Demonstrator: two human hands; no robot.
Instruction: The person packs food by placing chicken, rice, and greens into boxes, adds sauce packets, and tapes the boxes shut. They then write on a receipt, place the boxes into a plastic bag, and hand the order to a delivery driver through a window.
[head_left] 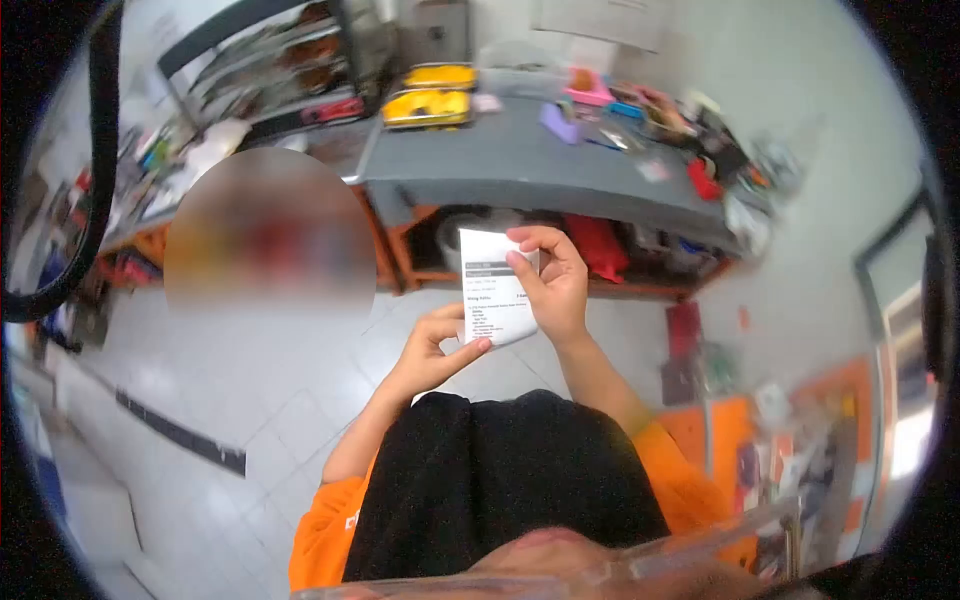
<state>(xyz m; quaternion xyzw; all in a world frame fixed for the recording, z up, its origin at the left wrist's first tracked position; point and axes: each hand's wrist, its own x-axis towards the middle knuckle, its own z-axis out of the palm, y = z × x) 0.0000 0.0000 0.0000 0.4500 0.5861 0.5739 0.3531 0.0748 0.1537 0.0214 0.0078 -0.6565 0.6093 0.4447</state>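
- Nearest, a black cloth garment (500, 480) covers the person's chest, between 2 orange sleeves (325, 530).
- The left hand (435, 350) grips the lower left of a white rectangular paper slip (490, 285), its thumb on the printed face and its fingers bent at the edge.
- The right hand (552, 278) pinches the slip's upper right between thumb and bent fingers.
- The slip, printed in dark lines, is held up above the pale tiled floor (290, 400).
- Beyond it stands a long grey-topped table (480, 155), with red fabric (597, 250) beneath.
- On the table, 2 yellow rectangular trays (428, 107) sit left of a purple holder (560, 123) and a pink container (588, 88).
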